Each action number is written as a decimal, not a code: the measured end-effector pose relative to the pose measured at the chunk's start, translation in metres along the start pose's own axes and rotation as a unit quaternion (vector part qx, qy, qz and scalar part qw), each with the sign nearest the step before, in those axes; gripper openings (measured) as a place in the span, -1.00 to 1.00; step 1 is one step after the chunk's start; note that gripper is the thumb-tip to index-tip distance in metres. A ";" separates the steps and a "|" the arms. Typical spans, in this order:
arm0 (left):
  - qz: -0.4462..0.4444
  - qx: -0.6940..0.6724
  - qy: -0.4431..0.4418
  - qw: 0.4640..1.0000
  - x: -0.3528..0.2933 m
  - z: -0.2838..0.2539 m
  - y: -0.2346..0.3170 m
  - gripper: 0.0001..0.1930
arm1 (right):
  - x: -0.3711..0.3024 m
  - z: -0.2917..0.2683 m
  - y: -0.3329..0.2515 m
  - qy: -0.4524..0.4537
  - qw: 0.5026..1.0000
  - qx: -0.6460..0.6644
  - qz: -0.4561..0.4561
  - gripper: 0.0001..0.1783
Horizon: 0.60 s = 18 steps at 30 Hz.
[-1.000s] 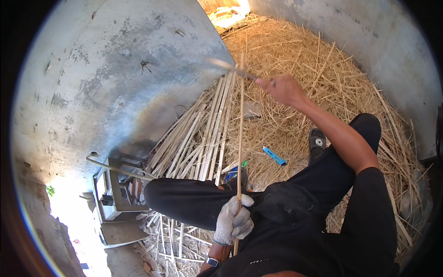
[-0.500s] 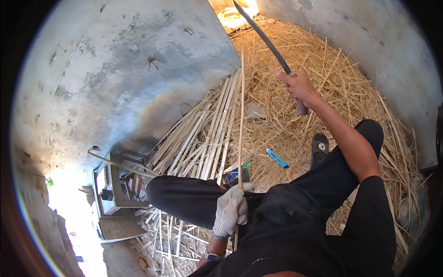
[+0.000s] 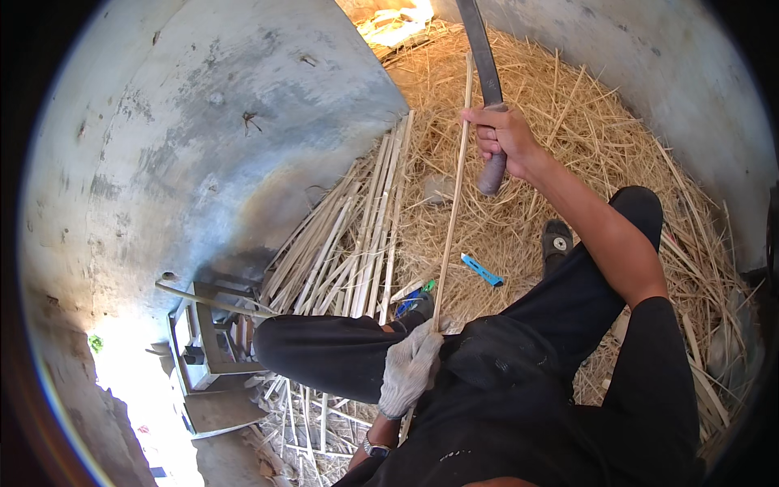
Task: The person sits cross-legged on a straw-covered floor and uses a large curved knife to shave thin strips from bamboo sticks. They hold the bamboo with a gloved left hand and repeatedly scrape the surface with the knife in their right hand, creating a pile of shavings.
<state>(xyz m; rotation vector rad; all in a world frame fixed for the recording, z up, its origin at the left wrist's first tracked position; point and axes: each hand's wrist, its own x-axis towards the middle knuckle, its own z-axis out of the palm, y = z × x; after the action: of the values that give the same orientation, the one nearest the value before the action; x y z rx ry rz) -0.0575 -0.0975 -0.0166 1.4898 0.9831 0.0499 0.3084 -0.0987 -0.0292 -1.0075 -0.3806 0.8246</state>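
My left hand (image 3: 410, 367), in a pale knit glove, is closed around the lower part of a long thin wooden strip (image 3: 456, 195). The strip slants up and away from my lap, its far end leaning a little to the right. My bare right hand (image 3: 505, 140) grips the dark handle of a long-bladed knife (image 3: 487, 65), whose blade points up and away, its tip cut off by the top edge. Its fingertips lie beside the upper part of the strip; whether they touch it I cannot tell.
Pale strips (image 3: 365, 235) lie in a bundle against the grey wall (image 3: 203, 138). Straw-like shavings (image 3: 568, 122) cover the floor. A blue utility cutter (image 3: 482, 269) lies near my foot. Left of my knee stands a wooden frame (image 3: 203, 341).
My right hand has moved left with the knife, bringing it close to the strip, and the blade stands more upright. The strip's far end has swung right.
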 end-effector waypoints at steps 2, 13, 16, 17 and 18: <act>0.034 0.049 0.023 0.998 0.004 0.001 -0.003 -0.65 | -0.003 -0.003 -0.001 0.004 1.000 -0.004 -0.022 -0.74; 0.026 0.052 -0.003 0.998 0.003 -0.030 0.030 -0.70 | -0.030 0.010 -0.041 -0.055 0.986 -0.080 -0.136 -0.79; 0.161 0.083 0.118 0.976 -0.014 -0.059 0.062 -0.77 | -0.029 0.010 -0.042 -0.041 0.986 -0.083 -0.139 -0.68; 0.241 0.098 0.167 0.951 -0.018 -0.075 0.076 -0.80 | -0.030 0.007 -0.043 -0.020 0.985 -0.090 -0.145 -0.67; 0.305 0.150 0.229 0.912 -0.022 -0.093 0.093 -0.82 | -0.032 0.003 -0.045 0.014 0.984 -0.085 -0.153 -0.72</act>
<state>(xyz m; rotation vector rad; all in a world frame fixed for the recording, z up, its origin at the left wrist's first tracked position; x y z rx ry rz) -0.0751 -0.0216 0.0916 2.0860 0.8716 0.7579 0.3052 -0.1340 0.0133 -1.0845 -0.5726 0.5059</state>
